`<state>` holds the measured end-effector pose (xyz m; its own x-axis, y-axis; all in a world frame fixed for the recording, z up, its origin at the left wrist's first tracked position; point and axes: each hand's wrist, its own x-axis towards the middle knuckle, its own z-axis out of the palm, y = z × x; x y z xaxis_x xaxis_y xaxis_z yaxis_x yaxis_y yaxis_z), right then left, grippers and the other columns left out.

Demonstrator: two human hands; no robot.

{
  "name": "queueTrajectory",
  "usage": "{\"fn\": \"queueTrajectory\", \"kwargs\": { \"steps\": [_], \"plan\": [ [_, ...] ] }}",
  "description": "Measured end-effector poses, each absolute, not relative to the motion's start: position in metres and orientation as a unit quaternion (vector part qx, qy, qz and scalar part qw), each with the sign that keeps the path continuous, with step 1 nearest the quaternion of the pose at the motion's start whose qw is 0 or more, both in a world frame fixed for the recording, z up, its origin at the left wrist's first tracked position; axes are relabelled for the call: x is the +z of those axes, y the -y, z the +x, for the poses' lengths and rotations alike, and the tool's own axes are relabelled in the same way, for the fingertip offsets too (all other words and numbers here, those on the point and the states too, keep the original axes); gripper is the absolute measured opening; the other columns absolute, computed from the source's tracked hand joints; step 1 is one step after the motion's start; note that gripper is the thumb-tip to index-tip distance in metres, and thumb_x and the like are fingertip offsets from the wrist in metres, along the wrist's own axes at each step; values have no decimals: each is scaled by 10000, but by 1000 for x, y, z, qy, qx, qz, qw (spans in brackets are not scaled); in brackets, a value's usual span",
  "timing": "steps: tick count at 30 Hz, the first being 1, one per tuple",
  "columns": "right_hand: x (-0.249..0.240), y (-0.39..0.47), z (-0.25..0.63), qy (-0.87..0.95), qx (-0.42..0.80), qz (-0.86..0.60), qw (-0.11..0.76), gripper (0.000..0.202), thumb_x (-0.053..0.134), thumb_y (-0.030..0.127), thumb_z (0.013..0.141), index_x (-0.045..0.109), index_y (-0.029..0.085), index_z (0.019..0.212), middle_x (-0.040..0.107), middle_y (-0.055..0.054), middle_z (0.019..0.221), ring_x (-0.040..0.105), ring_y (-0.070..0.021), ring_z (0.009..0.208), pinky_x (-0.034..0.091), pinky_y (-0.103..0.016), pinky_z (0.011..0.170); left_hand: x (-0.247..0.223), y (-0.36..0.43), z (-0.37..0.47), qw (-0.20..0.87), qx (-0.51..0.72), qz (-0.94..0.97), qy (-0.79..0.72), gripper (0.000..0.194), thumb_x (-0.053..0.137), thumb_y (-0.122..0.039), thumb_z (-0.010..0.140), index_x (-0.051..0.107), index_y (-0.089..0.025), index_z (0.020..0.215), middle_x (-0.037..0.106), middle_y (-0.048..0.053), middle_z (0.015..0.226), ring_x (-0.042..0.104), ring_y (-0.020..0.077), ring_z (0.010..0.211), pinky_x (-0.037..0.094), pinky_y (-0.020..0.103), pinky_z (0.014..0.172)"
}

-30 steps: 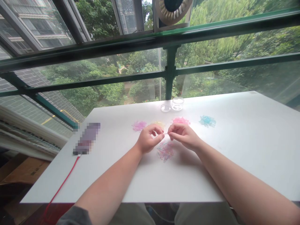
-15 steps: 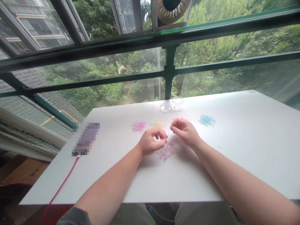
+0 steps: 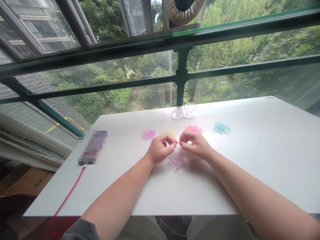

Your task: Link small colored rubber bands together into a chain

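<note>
Over the middle of the white table, my left hand and my right hand meet almost fingertip to fingertip. Both are closed in a pinch on a thin, pale rubber band, of which only a short bit shows between them. Just below the fingers lies a mixed pile of small coloured rubber bands, partly covered by my left hand. Behind the hands are a yellow pile and a pink pile, each partly hidden. A purple pile sits to the left, a blue one to the right.
A clear round container and its clear lid stand near the back edge of the white table. A blurred-out phone with a red cable lies at the left. Windows with green bars rise behind.
My right hand has come down and slightly left, closing the gap to my left hand. The strand between them is shorter, and more of the pink pile shows.
</note>
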<state>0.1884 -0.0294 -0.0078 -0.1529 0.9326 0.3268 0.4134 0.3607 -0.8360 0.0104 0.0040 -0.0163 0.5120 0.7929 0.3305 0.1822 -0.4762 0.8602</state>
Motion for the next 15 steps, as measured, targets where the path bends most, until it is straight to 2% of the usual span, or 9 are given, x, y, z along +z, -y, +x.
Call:
{"fn": "queueTrajectory", "kwargs": {
  "steps": [15],
  "plan": [
    [-7,36,183,720,301,-447,437,97,487,81,610,466,175,605,500,16,622,482,-115,619,394,-248,618,-16,-5,10,323,372,791,-362,114,572,-263,762,619,-160,758,655,19,757,541,97,626,385,215,540]
  ]
}}
